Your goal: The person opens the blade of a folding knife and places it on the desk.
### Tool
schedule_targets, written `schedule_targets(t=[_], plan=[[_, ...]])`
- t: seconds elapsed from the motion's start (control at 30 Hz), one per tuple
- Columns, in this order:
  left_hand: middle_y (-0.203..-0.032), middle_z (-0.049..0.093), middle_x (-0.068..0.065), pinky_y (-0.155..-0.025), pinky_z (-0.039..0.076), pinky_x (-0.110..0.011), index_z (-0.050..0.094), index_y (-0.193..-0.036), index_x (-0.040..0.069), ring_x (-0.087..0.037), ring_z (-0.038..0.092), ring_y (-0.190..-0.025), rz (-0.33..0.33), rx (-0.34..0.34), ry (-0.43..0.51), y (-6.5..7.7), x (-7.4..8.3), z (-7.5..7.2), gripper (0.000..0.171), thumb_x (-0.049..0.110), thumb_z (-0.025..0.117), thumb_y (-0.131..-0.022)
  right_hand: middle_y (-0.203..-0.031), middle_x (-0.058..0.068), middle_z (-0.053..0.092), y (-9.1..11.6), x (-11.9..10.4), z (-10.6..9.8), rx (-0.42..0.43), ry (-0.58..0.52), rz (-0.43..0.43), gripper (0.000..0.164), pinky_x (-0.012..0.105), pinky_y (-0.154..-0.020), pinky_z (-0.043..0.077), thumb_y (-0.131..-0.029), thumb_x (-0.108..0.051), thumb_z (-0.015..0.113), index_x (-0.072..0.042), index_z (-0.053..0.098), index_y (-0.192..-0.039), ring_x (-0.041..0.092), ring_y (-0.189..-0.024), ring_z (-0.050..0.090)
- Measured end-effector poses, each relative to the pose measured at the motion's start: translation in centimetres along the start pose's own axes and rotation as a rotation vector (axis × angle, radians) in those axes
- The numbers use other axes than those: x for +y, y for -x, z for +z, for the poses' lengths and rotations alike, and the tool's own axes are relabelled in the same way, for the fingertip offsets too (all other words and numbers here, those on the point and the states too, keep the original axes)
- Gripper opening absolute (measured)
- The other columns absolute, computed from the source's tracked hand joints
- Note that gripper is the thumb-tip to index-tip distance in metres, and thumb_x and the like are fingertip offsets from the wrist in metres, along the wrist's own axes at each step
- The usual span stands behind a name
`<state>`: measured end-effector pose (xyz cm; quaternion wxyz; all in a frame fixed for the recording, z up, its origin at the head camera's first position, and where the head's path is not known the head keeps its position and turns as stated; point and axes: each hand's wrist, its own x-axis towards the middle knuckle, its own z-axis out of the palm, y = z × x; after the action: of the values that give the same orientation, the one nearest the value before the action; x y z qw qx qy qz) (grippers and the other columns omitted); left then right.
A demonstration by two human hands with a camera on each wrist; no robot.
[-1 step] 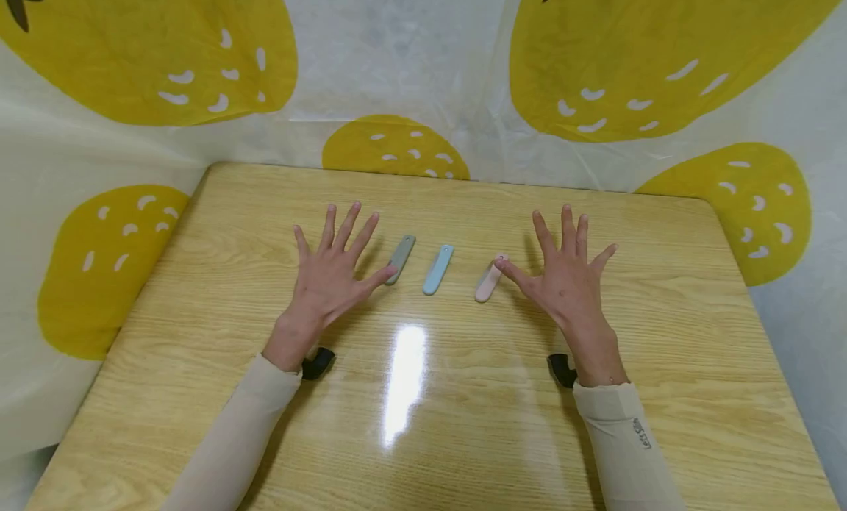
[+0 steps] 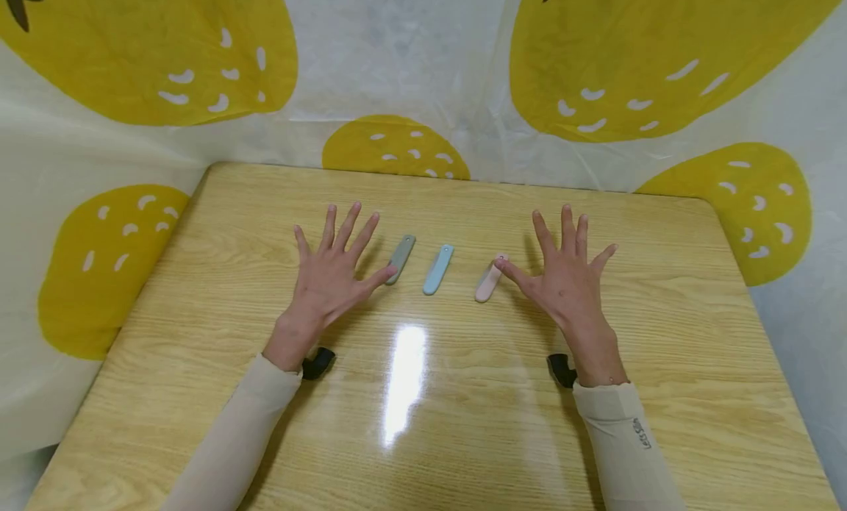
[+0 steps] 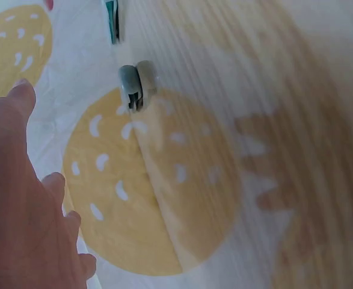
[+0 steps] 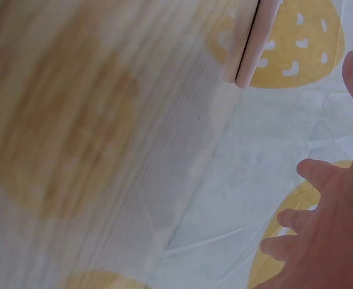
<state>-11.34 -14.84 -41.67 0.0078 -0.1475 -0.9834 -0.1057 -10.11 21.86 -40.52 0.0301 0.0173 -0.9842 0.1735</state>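
Three slim folding knives lie apart in a row on the wooden table: a grey-green knife, a light blue knife and a pink knife. My left hand is spread palm down, its thumb overlapping the lower end of the grey-green knife in the head view. On the other side, my right hand is likewise spread, with the thumb tip over the upper part of the pink knife. Neither hand grips anything. The left wrist view shows the grey-green knife end-on; the right wrist view shows the pink knife.
The glossy table mirrors a bright light in front of the knives. A white curtain with yellow fruit prints hangs along its back and sides. Black wrist pieces show at the inner side of both cuffs.
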Motion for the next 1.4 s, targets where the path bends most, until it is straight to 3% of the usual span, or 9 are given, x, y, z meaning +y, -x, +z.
schedule_targets(t=[0.47,0.8,0.93,1.13,1.4], plan=[[-0.178,-0.004,0.005,-0.121,-0.007,-0.08,0.004,-0.166,0.042,-0.029,-0.007,-0.165,-0.001,0.006,0.035,0.2,0.2,0.3,0.089,0.08,0.042,-0.096,-0.176,0.019,-0.001,0.1,-0.1,0.1,0.003,0.0,0.0,0.102,0.09,-0.109,-0.008,-0.09,-0.077,0.058,-0.024,0.02,-0.168,0.045,-0.163,-0.006],[-0.178,-0.001,-0.001,-0.122,0.005,-0.08,0.01,-0.168,0.034,-0.035,0.004,-0.165,0.012,-0.044,0.08,0.0,0.8,0.5,0.08,0.07,0.039,-0.103,-0.173,0.026,0.014,0.0,-0.5,0.2,0.034,-0.027,-0.004,0.097,0.087,-0.114,-0.003,-0.091,-0.071,0.064,-0.019,0.03,-0.165,0.05,-0.161,0.01],[-0.178,0.007,-0.004,-0.122,0.012,-0.078,0.018,-0.168,0.027,-0.036,0.011,-0.164,0.017,-0.038,0.134,-0.2,1.1,0.5,0.076,0.064,0.04,-0.106,-0.168,0.027,0.025,-0.3,-0.8,0.1,0.067,-0.057,-0.018,0.092,0.087,-0.115,0.001,-0.092,-0.065,0.068,-0.014,0.037,-0.162,0.048,-0.158,0.02],[-0.174,0.023,-0.009,-0.125,0.026,-0.067,0.028,-0.166,0.02,-0.033,0.026,-0.16,0.02,-0.072,0.25,-0.3,1.6,0.5,0.073,0.061,0.042,-0.107,-0.164,0.028,0.034,-0.4,-1.1,0.2,0.096,-0.098,-0.032,0.085,0.086,-0.116,0.006,-0.093,-0.057,0.072,-0.009,0.044,-0.157,0.049,-0.153,0.031],[-0.157,0.048,-0.018,-0.116,0.043,-0.06,0.046,-0.155,0.008,-0.037,0.048,-0.144,0.0,-0.075,0.28,-0.7,2.0,0.9,0.065,0.05,0.053,-0.107,-0.162,0.028,0.037,-0.6,-1.3,0.3,0.085,-0.137,-0.032,0.08,0.076,-0.122,0.016,-0.094,-0.053,0.072,-0.008,0.046,-0.155,0.052,-0.149,0.035]])
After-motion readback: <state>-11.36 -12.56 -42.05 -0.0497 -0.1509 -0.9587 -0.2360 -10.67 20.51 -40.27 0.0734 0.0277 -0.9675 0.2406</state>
